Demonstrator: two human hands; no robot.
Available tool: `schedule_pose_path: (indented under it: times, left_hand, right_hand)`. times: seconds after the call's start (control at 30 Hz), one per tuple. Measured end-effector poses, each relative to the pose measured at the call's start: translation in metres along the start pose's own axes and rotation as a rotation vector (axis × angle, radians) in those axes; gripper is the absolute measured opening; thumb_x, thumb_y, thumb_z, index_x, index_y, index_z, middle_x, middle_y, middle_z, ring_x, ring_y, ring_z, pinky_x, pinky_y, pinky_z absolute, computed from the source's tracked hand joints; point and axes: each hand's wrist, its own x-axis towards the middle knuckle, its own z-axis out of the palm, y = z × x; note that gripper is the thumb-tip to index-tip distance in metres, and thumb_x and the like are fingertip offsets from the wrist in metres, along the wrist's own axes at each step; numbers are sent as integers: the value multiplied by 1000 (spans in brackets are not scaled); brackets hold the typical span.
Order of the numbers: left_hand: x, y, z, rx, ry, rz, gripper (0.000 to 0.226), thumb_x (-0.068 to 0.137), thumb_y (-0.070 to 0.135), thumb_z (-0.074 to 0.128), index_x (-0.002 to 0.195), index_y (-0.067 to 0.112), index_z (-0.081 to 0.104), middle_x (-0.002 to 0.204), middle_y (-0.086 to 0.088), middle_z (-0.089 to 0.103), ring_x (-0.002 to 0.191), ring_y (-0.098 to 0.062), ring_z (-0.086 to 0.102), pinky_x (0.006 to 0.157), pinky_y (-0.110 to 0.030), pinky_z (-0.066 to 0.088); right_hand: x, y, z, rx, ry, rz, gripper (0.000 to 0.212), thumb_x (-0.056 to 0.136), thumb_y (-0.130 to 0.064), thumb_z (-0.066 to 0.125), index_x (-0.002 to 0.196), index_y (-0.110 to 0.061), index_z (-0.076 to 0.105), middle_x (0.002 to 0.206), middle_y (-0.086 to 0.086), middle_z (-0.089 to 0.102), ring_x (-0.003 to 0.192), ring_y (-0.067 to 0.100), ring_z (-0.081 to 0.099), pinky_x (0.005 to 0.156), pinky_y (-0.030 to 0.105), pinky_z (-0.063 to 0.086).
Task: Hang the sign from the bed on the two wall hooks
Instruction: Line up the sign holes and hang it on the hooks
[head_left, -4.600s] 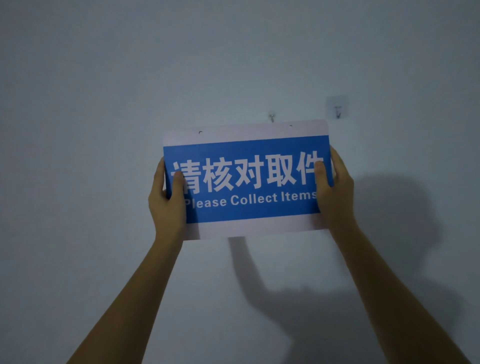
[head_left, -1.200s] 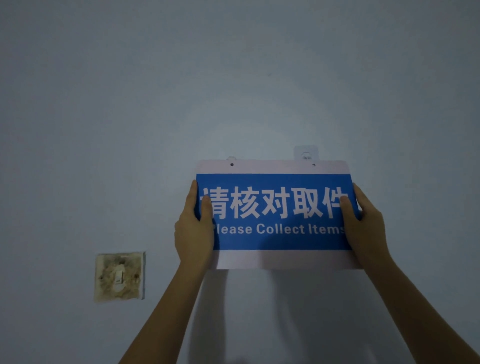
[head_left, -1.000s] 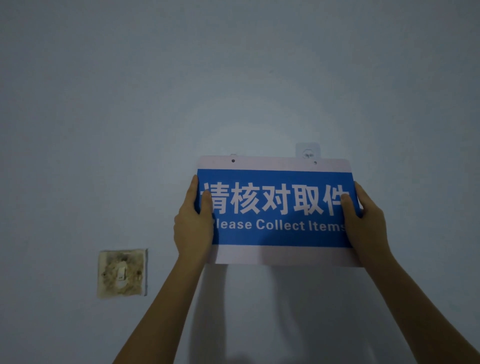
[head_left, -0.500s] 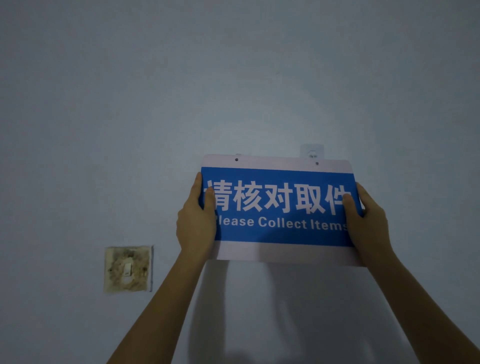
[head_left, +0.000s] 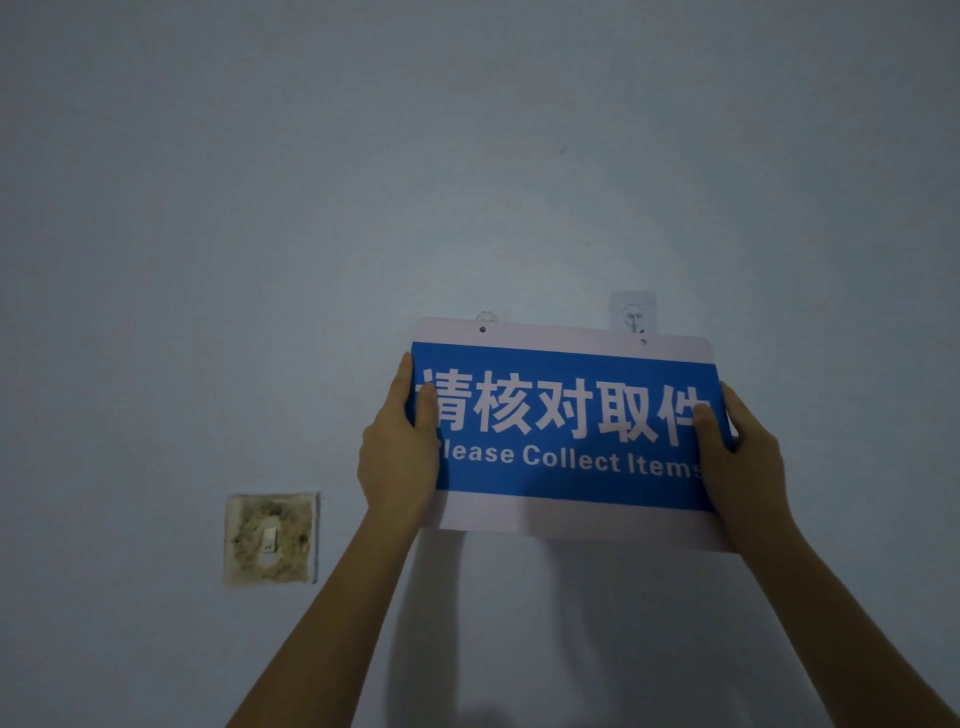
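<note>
A blue and white sign (head_left: 566, 431) reading "Please Collect Items" is pressed flat against the pale wall. My left hand (head_left: 400, 447) grips its left edge and my right hand (head_left: 740, 457) grips its right edge, thumbs on the front. Two small holes sit near the sign's top edge. The left wall hook (head_left: 487, 315) peeks out just above the left hole. The right wall hook (head_left: 632, 314), on a clear square pad, shows above the top edge, slightly left of the right hole. The sign tilts down a little to the right.
A grimy old wall switch (head_left: 271, 538) sits on the wall, lower left of the sign. My arms cast shadows on the wall below the sign.
The sign has moved close to the wall and up toward the hooks; its top edge now overlaps the base of the right hook's pad. Both hands keep the same grip.
</note>
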Motion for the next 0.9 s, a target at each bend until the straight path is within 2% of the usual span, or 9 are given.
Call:
schedule_pose_path:
  times: [0.07, 0.17, 0.27, 0.47, 0.53, 0.63, 0.77, 0.9]
  left_hand:
    - [1, 0, -2, -1, 6, -1, 49, 97, 38, 35, 145, 34, 27, 99, 6, 57, 73, -5, 52, 67, -25, 41]
    - [-1, 0, -4, -15, 12, -11, 48, 98, 37, 35, 145, 34, 28, 95, 7, 54, 73, -7, 52, 70, -25, 41]
    - [-8, 2, -4, -23, 4, -20, 48, 98, 36, 37, 144, 35, 29, 94, 9, 51, 65, 7, 44, 58, -17, 36]
    - [-10, 11, -4, -35, -25, -3, 48, 98, 36, 37, 145, 34, 29, 111, 4, 60, 66, 10, 42, 69, -21, 37]
    - [-5, 16, -6, -14, -15, 14, 48, 98, 36, 36, 145, 34, 29, 117, 0, 62, 71, 2, 49, 74, -24, 38]
    - [5, 19, -6, 37, -12, 0, 48, 98, 36, 35, 145, 32, 28, 127, -4, 60, 95, -16, 57, 78, -28, 38]
    - [6, 17, -4, 90, -23, -22, 48, 98, 38, 34, 145, 34, 27, 121, -6, 63, 90, -16, 55, 74, -29, 39]
    - [9, 18, -4, 110, -28, -7, 48, 98, 39, 34, 145, 36, 27, 118, -7, 64, 92, -20, 59, 74, -29, 40]
  right_hand:
    - [1, -5, 0, 1, -3, -6, 37, 98, -28, 40, 133, -22, 50, 98, 3, 66, 73, 2, 60, 58, 18, 44]
    - [2, -9, 0, -23, -6, -13, 37, 98, -29, 40, 133, -22, 50, 98, 3, 66, 72, 7, 62, 57, 18, 44]
    - [-3, -6, -5, -50, 3, -10, 38, 98, -31, 40, 134, -24, 49, 100, 3, 66, 76, 16, 63, 60, 19, 45]
    - [-6, -7, -17, -57, 2, -8, 35, 98, -30, 41, 131, -24, 51, 96, 3, 65, 73, 9, 61, 59, 21, 45]
    - [0, -14, -17, -54, 1, -19, 32, 98, -28, 40, 127, -23, 53, 92, 3, 65, 72, 7, 61, 59, 22, 45]
    - [9, -21, -12, -67, -15, -13, 29, 98, -24, 39, 121, -22, 56, 88, 1, 62, 71, 5, 59, 58, 21, 43]
    - [6, -12, -8, -69, -38, 23, 31, 98, -25, 39, 124, -23, 56, 93, 5, 65, 74, 14, 62, 60, 24, 45]
    - [1, -7, -5, -53, -37, 47, 32, 98, -25, 40, 127, -22, 55, 93, 6, 63, 70, 8, 58, 68, 28, 43]
